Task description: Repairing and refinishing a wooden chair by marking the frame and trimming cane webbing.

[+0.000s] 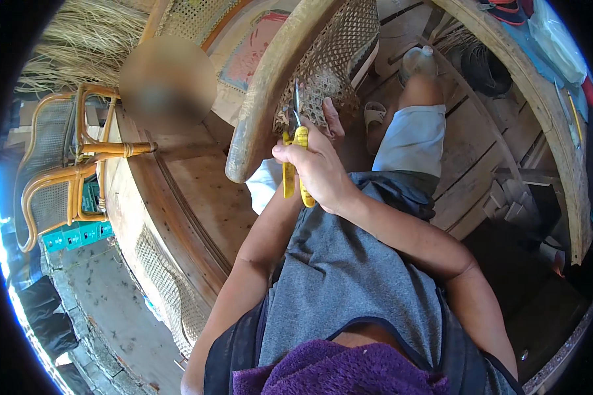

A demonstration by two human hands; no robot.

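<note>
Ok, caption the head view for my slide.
Right hand works yellow-handled cutters against woven cane panel in curved wooden frame.

Outdoor daylight. Plank floor [471, 164]; rattan chair [59, 178] at left, dried straw bundle [85, 43] above it, concrete ground [112, 309] below.

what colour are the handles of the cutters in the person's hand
Yellow: the cutters' handles show best in the head view, gripped in the right hand.
</note>
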